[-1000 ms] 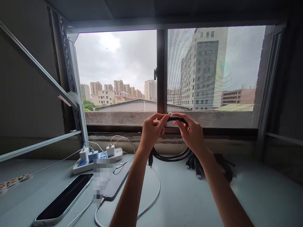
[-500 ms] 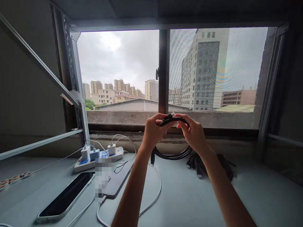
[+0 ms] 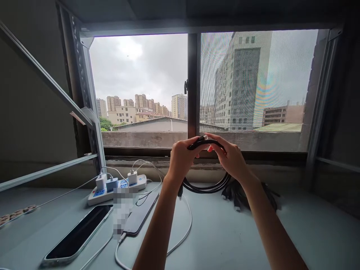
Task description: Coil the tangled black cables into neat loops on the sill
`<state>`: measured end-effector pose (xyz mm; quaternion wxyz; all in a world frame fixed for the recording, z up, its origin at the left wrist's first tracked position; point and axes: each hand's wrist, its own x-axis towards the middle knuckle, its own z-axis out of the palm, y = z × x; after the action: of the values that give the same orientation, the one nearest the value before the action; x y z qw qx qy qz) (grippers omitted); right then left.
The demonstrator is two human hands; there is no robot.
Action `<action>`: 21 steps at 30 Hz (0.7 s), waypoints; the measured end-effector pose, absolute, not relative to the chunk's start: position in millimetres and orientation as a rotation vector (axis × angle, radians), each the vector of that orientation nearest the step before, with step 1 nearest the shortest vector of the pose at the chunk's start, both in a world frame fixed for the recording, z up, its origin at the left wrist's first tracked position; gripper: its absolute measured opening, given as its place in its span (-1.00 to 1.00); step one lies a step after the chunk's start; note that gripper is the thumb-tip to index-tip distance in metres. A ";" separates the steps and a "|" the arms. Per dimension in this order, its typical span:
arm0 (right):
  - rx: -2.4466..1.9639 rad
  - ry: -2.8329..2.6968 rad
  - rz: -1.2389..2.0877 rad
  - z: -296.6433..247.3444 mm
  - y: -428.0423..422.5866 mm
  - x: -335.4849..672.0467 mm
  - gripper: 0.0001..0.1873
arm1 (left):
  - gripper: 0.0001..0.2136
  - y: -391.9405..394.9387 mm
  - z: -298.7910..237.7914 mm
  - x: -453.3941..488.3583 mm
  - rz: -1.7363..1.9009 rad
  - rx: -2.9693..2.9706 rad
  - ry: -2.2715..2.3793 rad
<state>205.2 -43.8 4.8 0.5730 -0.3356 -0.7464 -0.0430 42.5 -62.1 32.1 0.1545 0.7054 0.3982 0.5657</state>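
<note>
The window (image 3: 194, 90) is seen beyond and to the right of the white power strip (image 3: 123, 184), which is taken here as the landmark. The strip is borne by the pale table (image 3: 225, 232), on which it is set slantwise. To the right of the strip, the coiled black cable (image 3: 208, 188) is held up as a roughly round loop, its open middle turned toward the viewer; no clear long axis is shown by the loop itself. Farther right of the strip, a heap of black cables (image 3: 236, 193) is partly hidden by the right forearm. A dark-screened phone (image 3: 80, 232) is laid nearer than the strip, and a grey phone (image 3: 142, 215) to its near right, partly covered by a blurred patch.

Right of the strip and higher, the coil's top strand is gripped by the left hand (image 3: 181, 153), with fingers closed. The same strand is held between the curled fingers of the right hand (image 3: 232, 157). Between the hands, the plug (image 3: 201, 138) is tilted slightly upward, its long axis nearly level and its pale tip (image 3: 206, 137) pointed rightward, just beside the right index fingertip; whether contact is made cannot be told.
</note>
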 end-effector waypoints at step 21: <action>-0.978 -1.691 -0.108 12.0 -52.6 210.0 -0.74 | -0.61 -52.1 26.7 51.9 1.586 2.208 1.015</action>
<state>210.0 -52.6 12.0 0.5583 -0.4148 -0.7170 -0.0458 51.9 -52.1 26.7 0.1196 0.7554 0.3471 0.5428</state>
